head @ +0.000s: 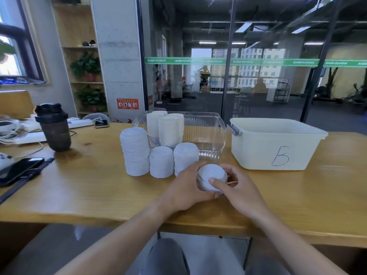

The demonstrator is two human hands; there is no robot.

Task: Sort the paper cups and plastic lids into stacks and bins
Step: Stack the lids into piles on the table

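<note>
You are holding a short stack of lids (211, 176) low in the centre of the frame, just above the wooden surface (95, 187). Your left hand (186, 187) is cupping its left side with the fingers curled around it, and your right hand (238, 185) is gripping its right side, thumb lying across the top.

Just beyond your hands, three finished lid stacks are standing in a row: a tall one (135, 154) at the left, a shorter one (161, 164) in the middle, and another (186, 156) touching the clear bin. Behind them, the clear bin (208, 133) is holding several nested columns of paper cups (168, 130) in its left half; its right half looks bare. To the right, the white bin marked B (278, 143) is sitting apart from the rest, and what its inside holds is not showing from here.

By my reading, you are well along: the cups are looking stacked and binned, no loose cups or lids are lying about, and the lid stacks are still waiting outside any bin.

At the left of the frame, a dark shaker bottle (54, 128), a phone (19, 170) and cables are lying on the surface. Farther back, a glass wall with a green stripe (238, 61) is crossing the room, with shelves and plants at the upper left.
</note>
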